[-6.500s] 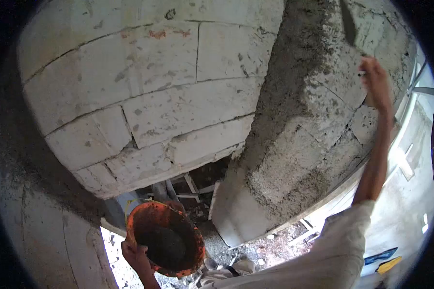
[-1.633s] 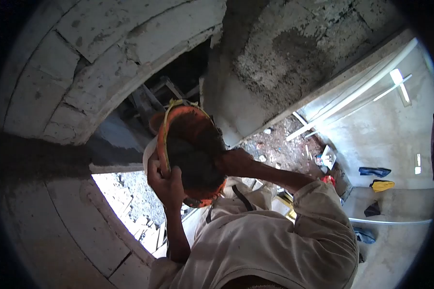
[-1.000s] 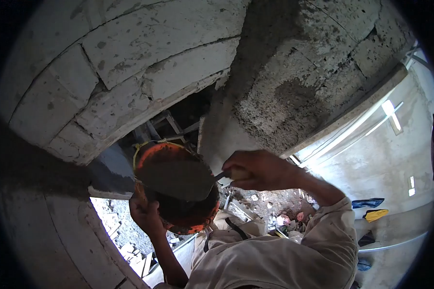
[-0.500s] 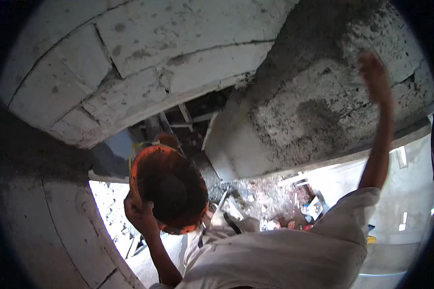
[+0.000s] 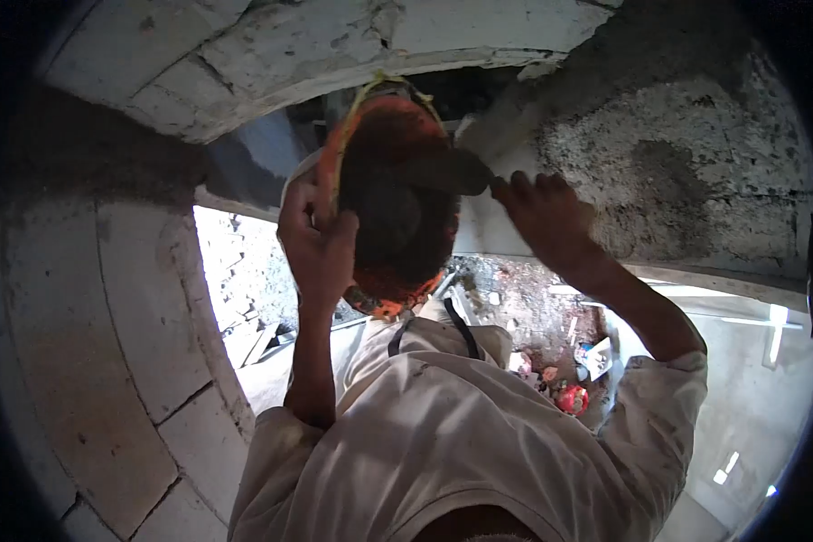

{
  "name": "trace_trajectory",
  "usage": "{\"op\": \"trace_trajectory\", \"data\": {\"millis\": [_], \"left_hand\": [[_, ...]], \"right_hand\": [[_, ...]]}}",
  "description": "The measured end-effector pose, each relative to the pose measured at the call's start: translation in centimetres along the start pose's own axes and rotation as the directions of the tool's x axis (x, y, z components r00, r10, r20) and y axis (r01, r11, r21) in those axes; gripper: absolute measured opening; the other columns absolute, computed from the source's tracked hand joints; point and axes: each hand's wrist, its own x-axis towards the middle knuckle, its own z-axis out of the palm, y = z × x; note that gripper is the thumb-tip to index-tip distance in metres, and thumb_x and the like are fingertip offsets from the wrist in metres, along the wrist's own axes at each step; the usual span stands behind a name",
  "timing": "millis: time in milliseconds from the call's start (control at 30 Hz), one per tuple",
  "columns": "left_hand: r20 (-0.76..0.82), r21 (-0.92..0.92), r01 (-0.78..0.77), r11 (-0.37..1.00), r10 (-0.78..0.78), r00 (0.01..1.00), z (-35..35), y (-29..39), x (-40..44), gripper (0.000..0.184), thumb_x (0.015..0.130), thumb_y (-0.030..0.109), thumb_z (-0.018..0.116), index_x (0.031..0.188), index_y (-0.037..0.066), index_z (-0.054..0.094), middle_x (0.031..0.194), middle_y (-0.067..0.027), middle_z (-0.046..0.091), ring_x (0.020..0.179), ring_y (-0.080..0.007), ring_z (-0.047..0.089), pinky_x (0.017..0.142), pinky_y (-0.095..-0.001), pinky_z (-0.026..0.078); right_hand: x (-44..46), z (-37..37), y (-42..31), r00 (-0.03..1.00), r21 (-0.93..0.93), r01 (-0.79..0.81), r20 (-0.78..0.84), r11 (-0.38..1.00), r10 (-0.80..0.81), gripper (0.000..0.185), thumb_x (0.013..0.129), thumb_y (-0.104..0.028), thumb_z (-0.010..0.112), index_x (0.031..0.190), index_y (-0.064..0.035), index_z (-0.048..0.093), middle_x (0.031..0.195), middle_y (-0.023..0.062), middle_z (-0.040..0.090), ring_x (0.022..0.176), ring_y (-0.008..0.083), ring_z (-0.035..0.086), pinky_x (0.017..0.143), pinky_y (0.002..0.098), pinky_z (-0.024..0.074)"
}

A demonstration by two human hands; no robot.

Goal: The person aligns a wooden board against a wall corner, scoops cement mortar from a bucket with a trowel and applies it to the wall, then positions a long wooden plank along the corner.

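My left hand [image 5: 321, 244] grips the left rim of an orange bucket [image 5: 336, 154], which is tilted so that its opening faces me. Dark grey mortar [image 5: 384, 217] lies inside. At the bucket's right side, my right hand [image 5: 546, 217] is closed round the handle of a trowel [image 5: 461, 172]. The trowel's dark blade reaches over the bucket's opening. Most of the handle is hidden by my fingers. A yellow cord runs along the bucket's rim.
Pale block walls [image 5: 108, 334] stand at the left and top. A rough wall [image 5: 686, 172] with a damp mortar patch is at the upper right. Rubble and a red object [image 5: 572, 398] lie on the ground far below. Wood pieces show through the lower left opening.
My right hand has come down from the rough wall to the bucket, with the trowel over its opening. The bucket has shifted up and right in view.
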Motion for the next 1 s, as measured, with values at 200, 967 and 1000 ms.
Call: {"op": "trace_trajectory", "data": {"millis": [200, 967, 1000], "left_hand": [[0.1, -0.006, -0.082, 0.997, 0.082, 0.992, 1.3, 1.7, -0.1, 0.02, 0.068, -0.01, 0.053, 0.082, 0.0, 0.043, 0.109, -0.0149, 0.06, 0.085, -0.0143, 0.054, 0.078, -0.0258, 0.041], [-0.234, -0.313, 0.126, 0.941, -0.205, 0.95, -6.3, 1.4, 0.1, 0.029, 0.062, 0.002, 0.064, 0.082, 0.009, 0.043, 0.083, -0.0012, 0.048, 0.07, -0.0126, 0.045, 0.066, -0.0262, 0.044], [-0.229, -0.256, 0.131, 0.958, -0.192, 0.954, -6.8, 0.8, 0.2, 0.029, 0.062, 0.002, 0.063, 0.077, 0.01, 0.04, 0.08, 0.0002, 0.043, 0.067, -0.0114, 0.041, 0.065, -0.0254, 0.043]], "right_hand": [[3.0, 3.6, -4.2, 0.984, 0.145, 0.03, 0.168, 0.989, -0.055, 0.028, 0.082, -0.016, 0.058, 0.11, -0.0107, 0.056, 0.089, 0.0103, 0.061, 0.073, 0.0275, 0.064, 0.064, 0.0393, 0.0518], [4.6, -15.0, 8.3, 0.975, 0.928, 0.08, 0.003, 0.363, -0.224, 0.039, 0.083, -0.021, 0.071, 0.116, -0.0073, 0.055, 0.101, 0.0109, 0.063, 0.086, 0.0262, 0.064, 0.073, 0.0386, 0.0504], [4.5, -15.9, 9.8, 0.977, 0.92, 0.168, -0.109, 0.355, -0.181, 0.039, 0.083, -0.02, 0.071, 0.117, -0.0067, 0.055, 0.099, 0.0099, 0.064, 0.083, 0.0226, 0.064, 0.07, 0.0359, 0.0509]]}}
